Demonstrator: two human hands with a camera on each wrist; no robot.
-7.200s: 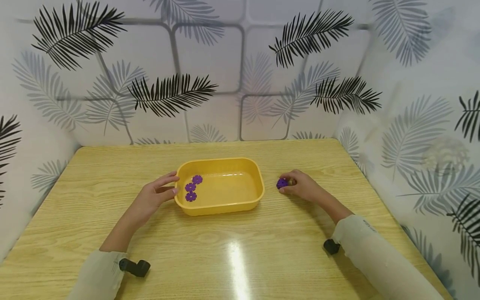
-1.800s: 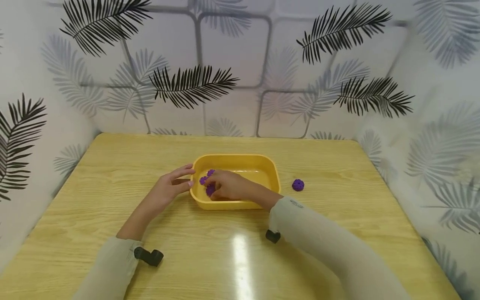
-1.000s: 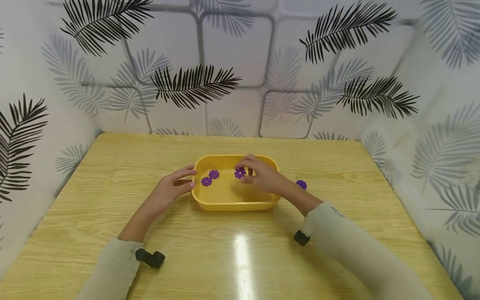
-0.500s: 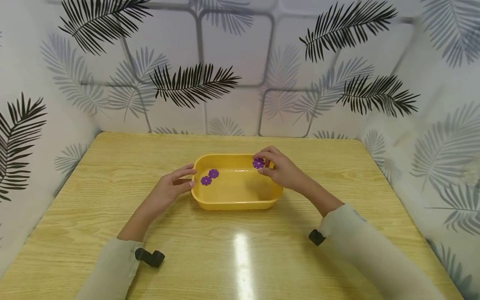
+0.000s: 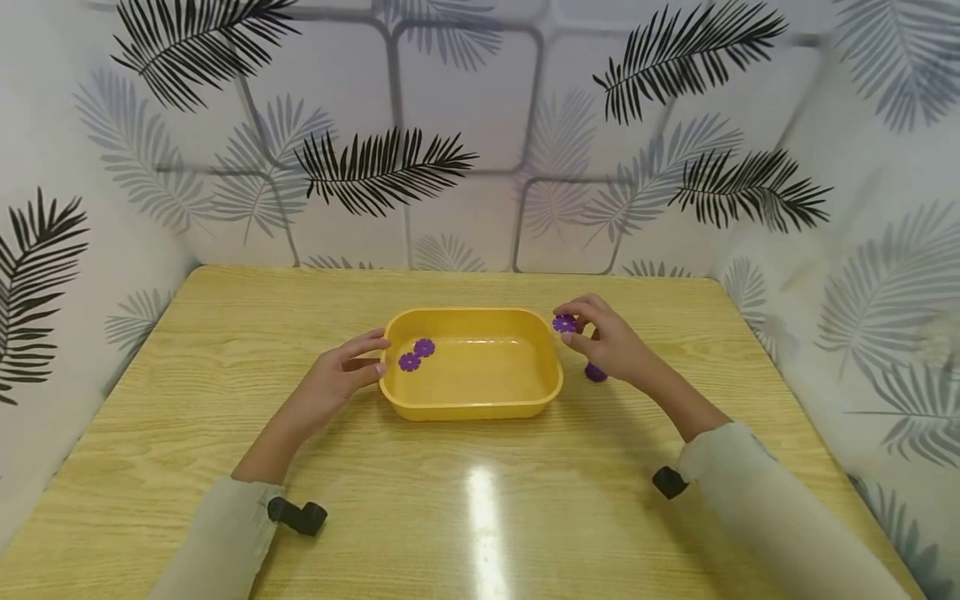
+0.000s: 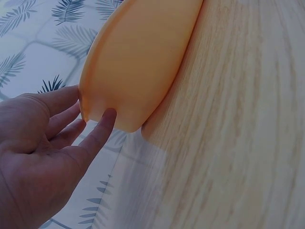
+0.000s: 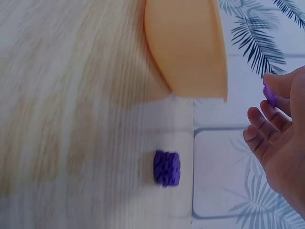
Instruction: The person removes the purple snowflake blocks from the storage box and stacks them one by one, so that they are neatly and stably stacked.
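Observation:
In the head view my right hand (image 5: 609, 340) pinches a purple flower-shaped plastic disc (image 5: 565, 323) between fingers and thumb. It is held above the table, just right of the yellow tray (image 5: 472, 412). A short stack of purple discs (image 7: 167, 168) stands on the table below that hand, partly hidden by it in the head view. My left hand (image 5: 337, 375) rests against the tray's left end, its fingertips at the rim and its thumb on the outer wall in the left wrist view. Two more purple discs (image 5: 409, 362) lie inside the tray, at the left.
The light wood table (image 5: 375, 500) runs back to a wall (image 5: 465, 217) covered with leaf-patterned sheeting, which also lines both sides. Each sleeve carries a small black wrist camera (image 5: 297, 516). A bright reflection lies on the table's front middle.
My right hand has picked one disc from the three in the tray and carried it rightward, over the rim, to near the stack. My left hand has stayed at the tray's left end.

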